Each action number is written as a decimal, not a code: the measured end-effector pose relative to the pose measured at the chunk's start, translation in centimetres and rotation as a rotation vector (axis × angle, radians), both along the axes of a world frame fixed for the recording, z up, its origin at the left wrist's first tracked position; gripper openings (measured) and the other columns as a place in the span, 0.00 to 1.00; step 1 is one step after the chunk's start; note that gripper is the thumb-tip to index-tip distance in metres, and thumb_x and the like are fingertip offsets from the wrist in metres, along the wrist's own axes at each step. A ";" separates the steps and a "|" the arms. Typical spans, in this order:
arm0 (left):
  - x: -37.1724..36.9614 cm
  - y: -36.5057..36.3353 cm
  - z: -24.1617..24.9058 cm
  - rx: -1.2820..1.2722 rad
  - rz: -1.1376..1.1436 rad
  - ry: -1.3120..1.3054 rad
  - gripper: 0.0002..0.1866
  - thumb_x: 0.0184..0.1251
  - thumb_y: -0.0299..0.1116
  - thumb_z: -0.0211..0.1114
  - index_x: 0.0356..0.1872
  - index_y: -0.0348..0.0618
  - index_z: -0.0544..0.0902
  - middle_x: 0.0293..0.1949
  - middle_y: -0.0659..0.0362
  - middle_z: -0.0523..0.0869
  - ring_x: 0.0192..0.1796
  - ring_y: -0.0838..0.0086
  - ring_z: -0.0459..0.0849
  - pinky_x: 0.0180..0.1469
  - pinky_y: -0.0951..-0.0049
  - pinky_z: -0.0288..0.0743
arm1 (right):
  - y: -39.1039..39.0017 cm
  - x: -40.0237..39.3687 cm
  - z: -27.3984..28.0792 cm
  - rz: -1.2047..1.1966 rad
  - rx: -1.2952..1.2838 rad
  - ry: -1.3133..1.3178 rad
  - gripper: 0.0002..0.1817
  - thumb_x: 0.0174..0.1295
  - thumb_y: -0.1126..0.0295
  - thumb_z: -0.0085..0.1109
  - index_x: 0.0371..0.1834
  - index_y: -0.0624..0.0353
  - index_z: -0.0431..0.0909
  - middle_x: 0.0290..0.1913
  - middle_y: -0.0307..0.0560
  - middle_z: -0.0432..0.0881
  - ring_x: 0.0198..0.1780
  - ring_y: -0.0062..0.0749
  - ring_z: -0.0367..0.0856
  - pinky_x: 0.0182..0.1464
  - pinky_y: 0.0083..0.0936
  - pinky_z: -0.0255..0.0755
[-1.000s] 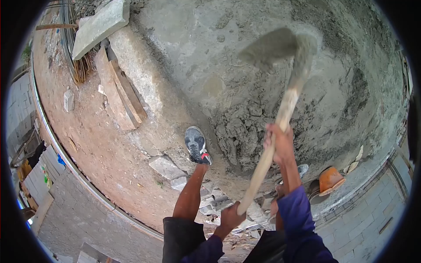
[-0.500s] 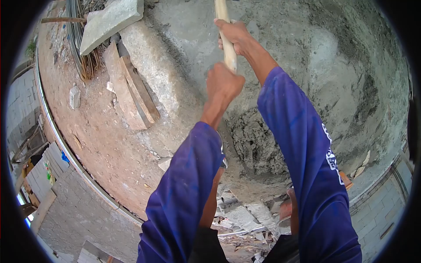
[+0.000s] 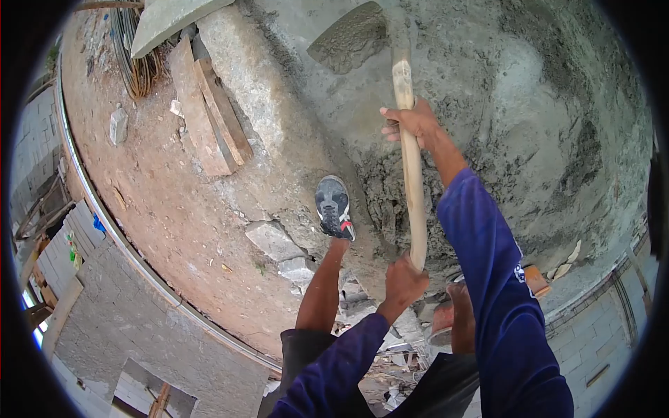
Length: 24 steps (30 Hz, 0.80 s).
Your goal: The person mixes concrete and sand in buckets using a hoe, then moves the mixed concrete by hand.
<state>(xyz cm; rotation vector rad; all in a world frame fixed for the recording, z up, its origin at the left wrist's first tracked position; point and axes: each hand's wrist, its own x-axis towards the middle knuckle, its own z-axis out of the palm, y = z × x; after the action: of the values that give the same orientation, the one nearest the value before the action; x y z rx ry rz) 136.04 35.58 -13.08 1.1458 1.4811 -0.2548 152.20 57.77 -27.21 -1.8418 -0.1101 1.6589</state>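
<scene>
Gripping a long-handled hoe, a worker in purple-blue sleeves had the left hand (image 3: 405,282) clenched around the butt of the pale wooden handle (image 3: 413,184) and the right hand (image 3: 417,124) wrapped farther up the shaft, fingertips showing on its left side. The tool's long axis ran nearly from 12 to 6 o'clock, with the right hand nearer the head. From that hand the broad, curved metal blade (image 3: 354,43), crusted with wet grey mix, lay toward 11 o'clock; whether it touched the surface below could not be told. Beneath the handle, on its left, sat a lumpy, churned mound (image 3: 382,191), while smoother, damp-looking grey material (image 3: 512,87) spread toward 1 and 2 o'clock. A scuffed grey-and-black shoe (image 3: 332,202) with a red accent stood at 11 o'clock from the left hand, just beside the mound. Farther out, measured from the right hand, rough, splintery boards (image 3: 200,108) leaned together at 9 o'clock, beside a pitted concrete ledge (image 3: 244,80), and a flat pale slab (image 3: 174,22) lay toward 10.
</scene>
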 end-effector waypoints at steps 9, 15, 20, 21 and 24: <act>0.9 -16.5 6.6 -0.320 0.026 -0.010 0.20 0.49 0.30 0.66 0.47 0.38 0.81 0.37 0.40 0.87 0.43 0.44 0.86 0.49 0.53 0.80 | -21.8 1.7 1.9 -0.021 -0.274 -0.122 0.18 0.55 0.75 0.73 0.42 0.70 0.74 0.24 0.44 0.77 0.16 0.26 0.72 0.17 0.28 0.69; -4.2 -22.8 11.4 -0.485 -0.266 0.036 0.23 0.53 0.38 0.67 0.51 0.41 0.79 0.35 0.41 0.87 0.41 0.44 0.87 0.45 0.48 0.80 | -34.0 -0.2 5.9 -0.286 -0.376 -0.077 0.15 0.55 0.77 0.70 0.40 0.65 0.72 0.25 0.42 0.76 0.15 0.24 0.70 0.16 0.26 0.67; -9.2 -25.1 17.5 -0.631 -0.452 0.112 0.19 0.58 0.44 0.65 0.48 0.46 0.79 0.32 0.44 0.88 0.39 0.45 0.88 0.43 0.44 0.79 | -39.5 -3.1 14.1 -0.308 -0.506 -0.104 0.18 0.54 0.78 0.67 0.46 0.62 0.70 0.26 0.40 0.75 0.18 0.24 0.72 0.17 0.25 0.67; -10.5 -26.7 17.5 -0.624 -0.460 0.099 0.19 0.58 0.44 0.65 0.48 0.46 0.79 0.32 0.44 0.88 0.39 0.45 0.88 0.43 0.44 0.79 | -39.0 -3.2 14.8 -0.315 -0.501 -0.119 0.18 0.54 0.78 0.67 0.46 0.62 0.70 0.26 0.40 0.75 0.18 0.24 0.72 0.17 0.25 0.67; -11.9 -27.8 15.1 -0.461 -0.379 0.061 0.17 0.58 0.44 0.66 0.44 0.46 0.80 0.31 0.48 0.88 0.35 0.46 0.88 0.40 0.44 0.79 | -35.6 -3.3 15.0 -0.479 -0.421 -0.145 0.22 0.53 0.84 0.64 0.49 0.61 0.68 0.26 0.43 0.75 0.17 0.26 0.72 0.15 0.27 0.67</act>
<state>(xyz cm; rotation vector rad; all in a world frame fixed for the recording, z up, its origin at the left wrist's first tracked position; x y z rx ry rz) 124.10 7.74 1.97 1.0340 1.1623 -0.8529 148.86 22.22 -12.22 -2.0809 0.6165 1.2723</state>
